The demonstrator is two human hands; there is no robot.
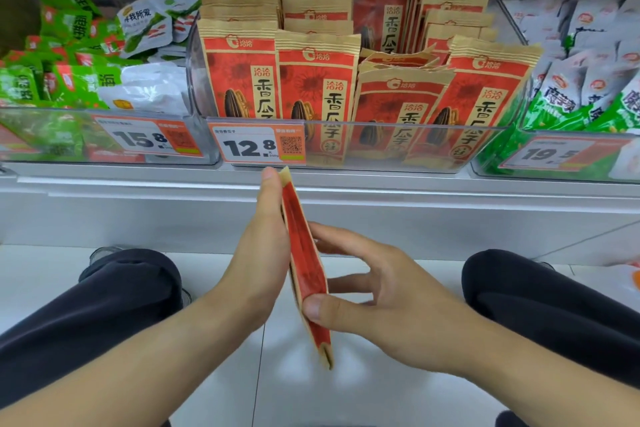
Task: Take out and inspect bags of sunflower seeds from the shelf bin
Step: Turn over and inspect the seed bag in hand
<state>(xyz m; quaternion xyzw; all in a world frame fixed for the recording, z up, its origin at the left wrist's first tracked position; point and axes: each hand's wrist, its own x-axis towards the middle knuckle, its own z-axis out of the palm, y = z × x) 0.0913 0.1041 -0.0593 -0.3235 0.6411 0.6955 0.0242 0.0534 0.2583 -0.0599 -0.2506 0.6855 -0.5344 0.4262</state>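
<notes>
One bag of sunflower seeds (304, 267) is sitting edge-on between both hands, below the shelf lip (450, 199) and out in the open space above the pale floor (363, 388), its top corner nearly touching the 12.8 price tag (257, 145). The left hand (258, 253) is lying flat along the bag's left face, fingers straight and pressed together, thumb reaching up near the top edge. The right hand (381, 302) is pinching the bag's lower edge with its thumb while the fingers are spreading loosely against the right face. Behind, the clear shelf bin (381, 130) is holding many more upright red-and-tan bags (317, 80), packed close against its front wall. Neighbouring bins of green packets (62, 55) and white packets (581, 73) are flanking it. Dark-trousered knees (131, 284) are framing the free room either side
</notes>
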